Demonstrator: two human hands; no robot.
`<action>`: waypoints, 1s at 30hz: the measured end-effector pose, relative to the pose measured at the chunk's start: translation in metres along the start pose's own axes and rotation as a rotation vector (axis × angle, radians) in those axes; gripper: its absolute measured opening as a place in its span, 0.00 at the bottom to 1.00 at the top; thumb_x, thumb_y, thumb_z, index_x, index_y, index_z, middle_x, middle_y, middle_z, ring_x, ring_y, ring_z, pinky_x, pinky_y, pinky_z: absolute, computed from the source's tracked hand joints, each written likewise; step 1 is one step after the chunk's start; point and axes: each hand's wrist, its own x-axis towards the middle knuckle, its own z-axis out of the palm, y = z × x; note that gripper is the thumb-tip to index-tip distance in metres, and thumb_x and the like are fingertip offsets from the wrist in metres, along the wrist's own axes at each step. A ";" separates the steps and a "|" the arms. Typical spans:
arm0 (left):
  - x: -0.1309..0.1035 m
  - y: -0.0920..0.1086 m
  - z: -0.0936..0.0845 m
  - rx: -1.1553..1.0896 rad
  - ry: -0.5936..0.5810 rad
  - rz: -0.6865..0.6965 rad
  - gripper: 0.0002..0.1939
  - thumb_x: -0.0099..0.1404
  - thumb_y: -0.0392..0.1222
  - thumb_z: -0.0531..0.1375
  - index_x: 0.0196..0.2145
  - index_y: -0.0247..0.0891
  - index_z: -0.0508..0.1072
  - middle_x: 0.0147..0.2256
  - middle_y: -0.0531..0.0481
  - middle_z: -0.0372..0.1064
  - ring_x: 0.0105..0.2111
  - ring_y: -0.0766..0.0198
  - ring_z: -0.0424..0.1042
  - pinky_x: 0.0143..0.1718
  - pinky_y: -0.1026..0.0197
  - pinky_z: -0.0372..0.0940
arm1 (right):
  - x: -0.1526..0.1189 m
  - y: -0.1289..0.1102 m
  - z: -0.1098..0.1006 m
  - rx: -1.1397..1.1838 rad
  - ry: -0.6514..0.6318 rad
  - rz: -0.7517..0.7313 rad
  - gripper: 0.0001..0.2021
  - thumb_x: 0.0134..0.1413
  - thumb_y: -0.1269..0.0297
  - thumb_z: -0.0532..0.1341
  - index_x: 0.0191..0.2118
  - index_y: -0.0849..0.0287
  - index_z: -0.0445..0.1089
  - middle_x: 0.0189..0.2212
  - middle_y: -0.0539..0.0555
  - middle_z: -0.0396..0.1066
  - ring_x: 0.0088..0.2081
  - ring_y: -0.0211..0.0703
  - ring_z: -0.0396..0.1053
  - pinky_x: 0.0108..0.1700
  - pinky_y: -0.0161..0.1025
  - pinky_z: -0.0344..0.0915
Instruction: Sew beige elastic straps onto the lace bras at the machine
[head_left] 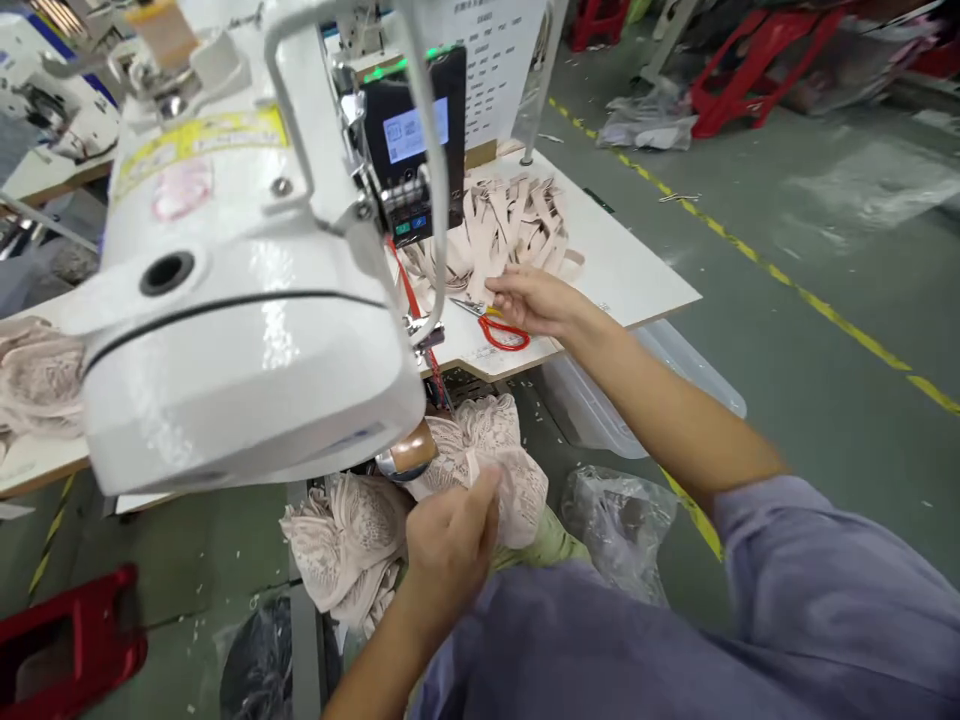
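Note:
Pale pink lace bra cups (480, 430) lie over my lap below the sewing machine (255, 380). My left hand (454, 530) is closed on the edge of this lace bra, thumb uppermost. At the near side of a pile of pale pink straps (517, 220) on the white table, my right hand (529, 300) pinches the end of a strap. Red-handled scissors (504, 335) lie just below that hand. More lace bras (349, 545) hang in a bunch to the left of my left hand.
A control screen (416, 130) stands behind the machine. The white table's edge (645, 315) is at the right, above a clear plastic bin (675, 370). A plastic bag (622, 515) lies below. Further lace pieces (41, 375) rest at far left.

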 end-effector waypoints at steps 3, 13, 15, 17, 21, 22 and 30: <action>0.004 -0.012 -0.020 0.268 0.083 0.048 0.13 0.72 0.37 0.54 0.48 0.35 0.76 0.20 0.54 0.70 0.19 0.66 0.66 0.22 0.62 0.53 | -0.058 -0.004 0.028 0.516 -0.324 0.075 0.16 0.48 0.55 0.71 0.35 0.60 0.68 0.21 0.47 0.71 0.22 0.31 0.69 0.25 0.26 0.67; -0.005 -0.029 -0.044 0.046 -0.097 -0.466 0.20 0.73 0.46 0.53 0.59 0.42 0.70 0.29 0.51 0.78 0.22 0.67 0.71 0.25 0.67 0.60 | -0.106 -0.013 0.088 0.252 -0.406 -0.111 0.10 0.58 0.59 0.64 0.33 0.60 0.68 0.23 0.47 0.72 0.25 0.35 0.72 0.28 0.32 0.67; -0.005 -0.031 -0.047 -0.019 -0.151 -0.499 0.22 0.73 0.47 0.52 0.61 0.43 0.68 0.27 0.52 0.77 0.22 0.66 0.70 0.25 0.66 0.61 | -0.101 -0.015 0.091 0.142 -0.366 -0.162 0.09 0.58 0.61 0.62 0.30 0.59 0.67 0.21 0.47 0.70 0.24 0.36 0.70 0.28 0.33 0.65; -0.002 -0.031 -0.050 -0.079 -0.160 -0.548 0.22 0.72 0.47 0.53 0.61 0.44 0.68 0.26 0.52 0.76 0.21 0.65 0.71 0.25 0.65 0.62 | -0.095 -0.018 0.096 0.010 -0.284 -0.255 0.09 0.57 0.62 0.62 0.29 0.58 0.67 0.23 0.47 0.70 0.26 0.37 0.69 0.31 0.35 0.66; 0.006 -0.025 -0.056 -0.288 -0.098 -0.675 0.21 0.71 0.48 0.55 0.58 0.43 0.71 0.47 0.46 0.78 0.43 0.59 0.78 0.40 0.62 0.71 | -0.083 -0.025 0.107 -0.160 -0.142 -0.461 0.06 0.55 0.63 0.63 0.30 0.58 0.69 0.36 0.53 0.72 0.40 0.44 0.70 0.45 0.43 0.68; 0.008 -0.023 -0.058 -0.328 -0.094 -0.706 0.20 0.71 0.48 0.55 0.56 0.43 0.73 0.50 0.47 0.76 0.47 0.58 0.77 0.43 0.61 0.72 | -0.079 -0.027 0.109 -0.170 -0.148 -0.490 0.04 0.55 0.64 0.63 0.31 0.58 0.70 0.40 0.54 0.71 0.43 0.46 0.70 0.48 0.44 0.68; 0.010 -0.018 -0.059 -0.321 -0.103 -0.590 0.14 0.69 0.44 0.57 0.47 0.43 0.80 0.43 0.50 0.80 0.42 0.58 0.80 0.38 0.62 0.74 | -0.072 -0.039 0.111 -0.159 -0.284 -0.448 0.00 0.52 0.69 0.63 0.32 0.58 0.71 0.42 0.54 0.69 0.47 0.49 0.69 0.50 0.47 0.69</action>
